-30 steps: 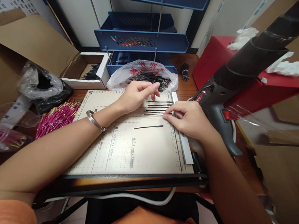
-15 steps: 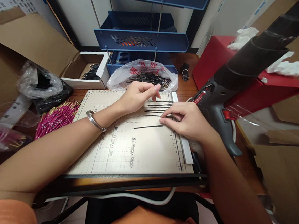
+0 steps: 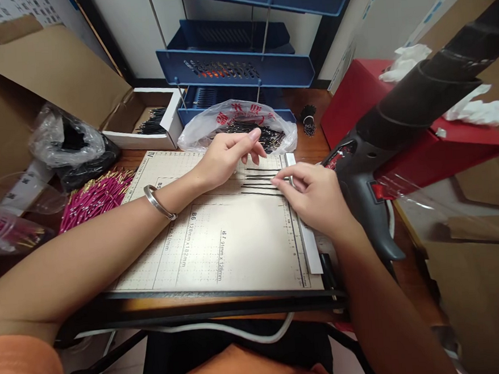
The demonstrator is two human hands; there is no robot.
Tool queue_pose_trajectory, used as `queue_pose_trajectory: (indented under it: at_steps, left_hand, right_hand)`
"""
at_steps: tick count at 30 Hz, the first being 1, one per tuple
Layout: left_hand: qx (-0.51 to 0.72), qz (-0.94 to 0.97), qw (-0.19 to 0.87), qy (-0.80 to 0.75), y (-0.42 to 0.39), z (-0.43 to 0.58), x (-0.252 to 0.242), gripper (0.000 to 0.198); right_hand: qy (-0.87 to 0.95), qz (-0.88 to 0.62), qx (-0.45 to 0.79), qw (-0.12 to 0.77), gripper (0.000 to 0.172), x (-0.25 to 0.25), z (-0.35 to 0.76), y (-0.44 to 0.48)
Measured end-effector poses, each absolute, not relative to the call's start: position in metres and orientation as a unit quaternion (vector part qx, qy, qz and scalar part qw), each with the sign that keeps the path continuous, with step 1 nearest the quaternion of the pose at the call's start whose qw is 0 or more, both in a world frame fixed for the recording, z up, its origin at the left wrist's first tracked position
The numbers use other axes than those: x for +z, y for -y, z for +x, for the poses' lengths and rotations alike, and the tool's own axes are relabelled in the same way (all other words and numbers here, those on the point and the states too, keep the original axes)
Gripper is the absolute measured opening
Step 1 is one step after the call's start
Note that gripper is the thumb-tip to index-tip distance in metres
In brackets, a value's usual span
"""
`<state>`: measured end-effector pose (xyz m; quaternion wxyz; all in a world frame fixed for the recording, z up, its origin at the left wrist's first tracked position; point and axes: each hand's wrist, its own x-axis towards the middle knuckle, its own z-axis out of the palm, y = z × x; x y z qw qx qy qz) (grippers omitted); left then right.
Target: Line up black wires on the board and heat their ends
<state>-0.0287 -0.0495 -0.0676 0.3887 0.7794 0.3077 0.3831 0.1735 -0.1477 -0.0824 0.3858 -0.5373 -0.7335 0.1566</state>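
Right hand (image 3: 312, 197): thumb and forefinger tips brought close together at the right-hand portion of the black wires (image 3: 261, 193); cannot tell whether one is pinched. Left hand (image 3: 226, 157): half curled, thumb extended, over the far part of the board (image 3: 254, 249); cannot tell if anything is held. Metal bracelet (image 3: 159, 202) on left wrist.

Wires lie roughly parallel, side by side, toward the board's far right corner, ends pointing at its right edge. White strip (image 3: 310, 251) runs along that edge.

Beyond the board's far edge: plastic bag (image 3: 196, 131) with more dark wires inside, blue rack (image 3: 236, 68) behind it. Small dark bundle (image 3: 308, 120) stands off the far right corner. Past the left edge: magenta pile (image 3: 99, 200); farther back, open white box (image 3: 139, 139). Right of the board: grey gun-shaped tool (image 3: 368, 201), red box (image 3: 356, 97) behind.
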Motion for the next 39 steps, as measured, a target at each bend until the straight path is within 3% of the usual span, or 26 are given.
queue_pose_trajectory:
  at_steps: [4,12,39]
  left_hand:
    - [0.38,0.779,0.391,-0.309,0.0504,-0.029,-0.0678,0.064]
    - [0.33,0.809,0.37,-0.315,0.0528,-0.0303,-0.0655,0.039]
    - [0.28,0.827,0.41,-0.264,0.0531,-0.0341,-0.0613,0.032]
  right_hand:
    - [0.676,-0.578,0.114,0.443,0.016,-0.0865,0.1771,0.1465]
    - [0.674,-0.579,0.112,0.445,0.012,-0.0884,0.1769,0.1458]
    - [0.696,-0.557,0.131,0.434,0.014,-0.083,0.1767,0.1468]
